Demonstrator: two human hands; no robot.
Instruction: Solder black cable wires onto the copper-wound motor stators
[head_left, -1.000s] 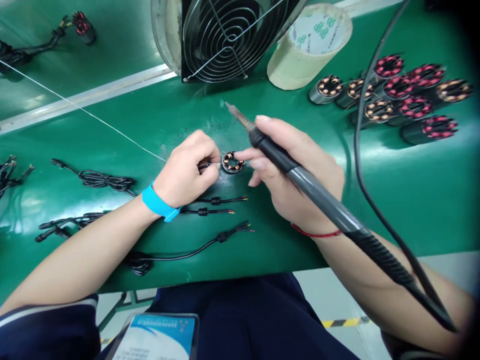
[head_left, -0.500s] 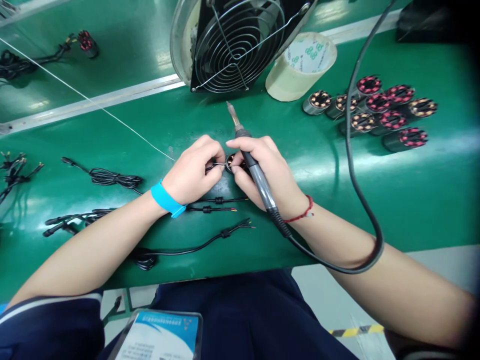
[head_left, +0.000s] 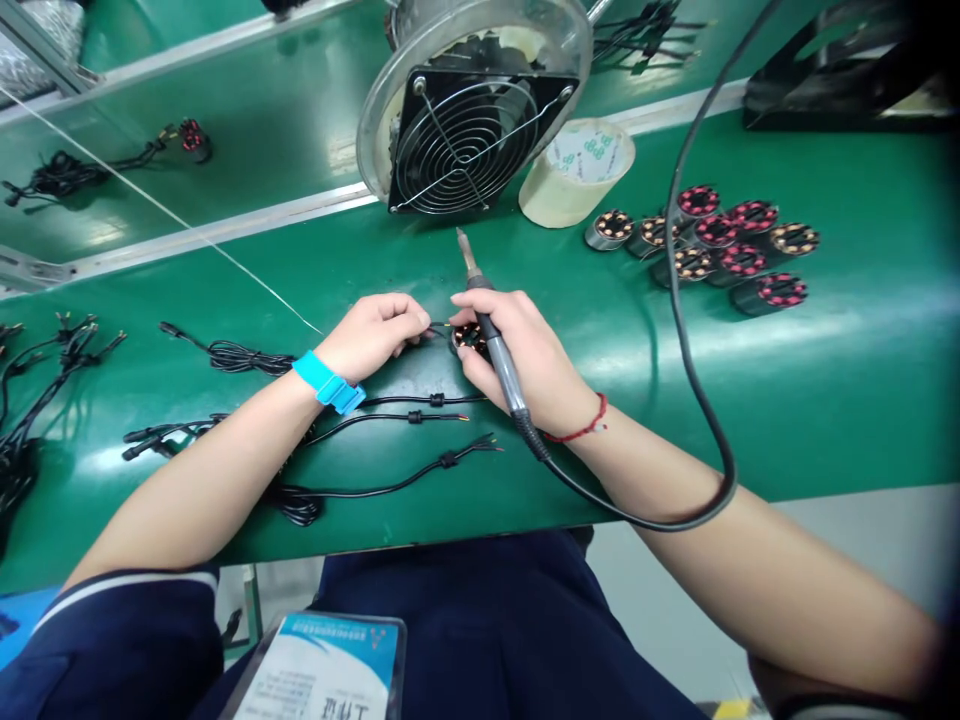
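My left hand (head_left: 375, 335), with a blue wrist strap, is closed in a pinch on a thin black wire next to a small wound stator (head_left: 468, 338) on the green bench. My right hand (head_left: 525, 360) is wrapped round a soldering iron (head_left: 491, 340), its tip pointing up and away toward the fan, while its fingertips touch the stator. The iron's black cord (head_left: 690, 380) loops off to the right. A thin solder wire (head_left: 187, 225) runs in from the upper left toward my left hand.
A fan (head_left: 469, 120) stands behind, with a tape roll (head_left: 577, 170) beside it. Several wound stators (head_left: 720, 245) cluster at the right. Black cable leads (head_left: 405, 410) lie in front of my hands and at the left (head_left: 45, 380). The bench's front edge (head_left: 450, 535) is near my lap.
My right hand swung the iron from lying across the hand to tip-up and closed in on the stator. The view has pulled back and tilted up; both hands stay at the stator.
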